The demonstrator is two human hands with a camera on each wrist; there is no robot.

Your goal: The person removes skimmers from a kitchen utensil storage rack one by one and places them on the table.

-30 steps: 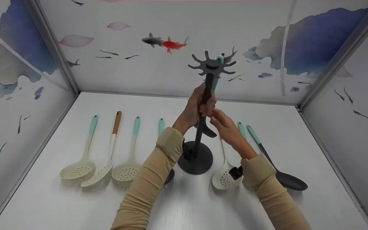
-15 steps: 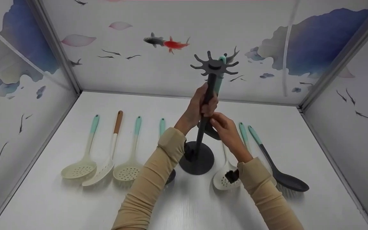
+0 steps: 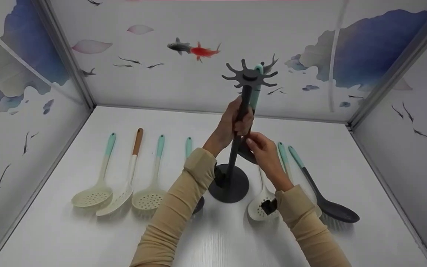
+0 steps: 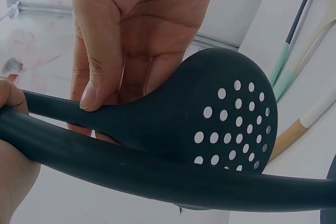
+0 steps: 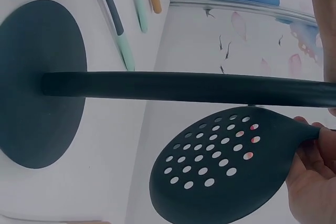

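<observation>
A black utensil stand [image 3: 232,155] with a hooked top and round base [image 3: 228,189] stands in the middle, slightly tilted. My left hand [image 3: 232,124] grips its pole near the top. Beside the pole hangs a black skimmer [image 4: 231,114], its turquoise handle [image 3: 255,98] upright with the end at one of the hooks. With thumb and fingers, my right hand [image 3: 267,152] pinches the skimmer's neck just above the perforated head, as the left wrist view shows. In the right wrist view the skimmer head [image 5: 220,166] lies alongside the pole [image 5: 199,86].
On the white table to the left lie cream skimmers [image 3: 148,198] and a brown-handled slotted spoon [image 3: 119,200]. A turquoise-handled utensil [image 3: 188,146] is partly behind my left arm. A cream skimmer [image 3: 258,207] and a black solid spoon [image 3: 337,210] lie right. Printed walls [image 3: 235,22] enclose the table.
My right hand has slid a little down and taken the skimmer's neck between its fingers. The skimmer's head has shifted slightly right and down. My left hand has kept its grip on the pole.
</observation>
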